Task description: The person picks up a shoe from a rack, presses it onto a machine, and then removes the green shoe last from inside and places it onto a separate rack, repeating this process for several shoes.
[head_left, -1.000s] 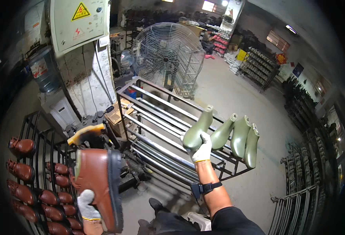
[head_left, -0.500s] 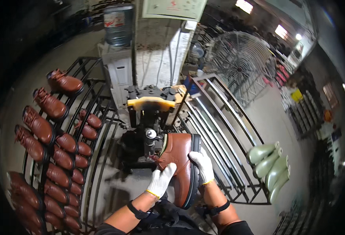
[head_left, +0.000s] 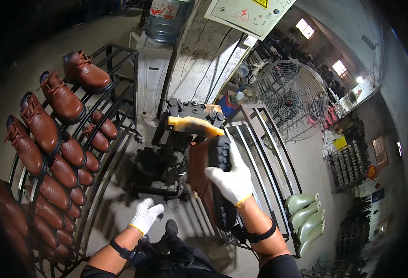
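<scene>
My right hand (head_left: 234, 178), in a white knitted glove, grips a brown leather boot (head_left: 198, 169) by its thick black sole (head_left: 223, 215). The boot stands on edge beside a black machine (head_left: 163, 160) with a yellow top part (head_left: 194, 126), and motion blurs it a little. Whether boot and machine touch, I cannot tell. My left hand (head_left: 146, 216), gloved the same way, is apart from the boot, low and to its left. Its fingers are loosely bent and apart, with nothing in them.
A black metal rack (head_left: 113, 47) on the left carries several brown lace-up shoes (head_left: 41, 123). On the right, another metal rack (head_left: 274, 135) bears several green shoe lasts (head_left: 303, 217). Farther off are a large caged fan (head_left: 290, 99), a pillar (head_left: 199, 60) and a water dispenser (head_left: 153, 76).
My left hand has let go of the boot and moved down and left. My right hand has shifted upward, turning the boot so its sole shows more. The view has turned.
</scene>
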Tool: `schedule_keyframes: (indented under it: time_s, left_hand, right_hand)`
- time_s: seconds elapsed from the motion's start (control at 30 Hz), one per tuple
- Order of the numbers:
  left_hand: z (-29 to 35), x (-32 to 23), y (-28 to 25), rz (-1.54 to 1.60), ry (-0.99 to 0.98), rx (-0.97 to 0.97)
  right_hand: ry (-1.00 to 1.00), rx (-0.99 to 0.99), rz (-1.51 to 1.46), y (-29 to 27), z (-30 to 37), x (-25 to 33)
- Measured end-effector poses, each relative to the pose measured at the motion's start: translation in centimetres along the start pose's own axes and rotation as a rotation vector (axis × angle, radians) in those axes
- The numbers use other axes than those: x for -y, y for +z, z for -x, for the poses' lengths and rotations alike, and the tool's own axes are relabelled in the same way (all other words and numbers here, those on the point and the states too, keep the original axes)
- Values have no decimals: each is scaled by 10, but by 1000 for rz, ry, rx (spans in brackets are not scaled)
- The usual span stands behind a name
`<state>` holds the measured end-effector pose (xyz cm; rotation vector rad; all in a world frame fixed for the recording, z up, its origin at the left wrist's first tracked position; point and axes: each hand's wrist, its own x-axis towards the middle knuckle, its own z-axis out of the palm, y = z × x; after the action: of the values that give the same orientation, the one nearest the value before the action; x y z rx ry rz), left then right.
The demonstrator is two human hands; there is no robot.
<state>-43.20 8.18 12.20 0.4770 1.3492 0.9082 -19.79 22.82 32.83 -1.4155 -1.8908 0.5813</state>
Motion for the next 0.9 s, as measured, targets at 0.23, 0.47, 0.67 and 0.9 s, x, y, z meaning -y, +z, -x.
schedule_keyframes:
  time_s: [0.23,0.47,0.67,0.9]
  left_hand:
    - [-37,-92,85,265,546,70]
    - [-25,-90,117,384,458,221]
    - [-19,-94,88,165,576,357]
    - [5,-110,96,544,128,250]
  right_hand:
    - [155,207,520,34,-31,26]
    - [535,481,-737,0,21,-49]
    - [698,390,-1144,29,35,-36]
    - [687,424,-1161,26,35,-39]
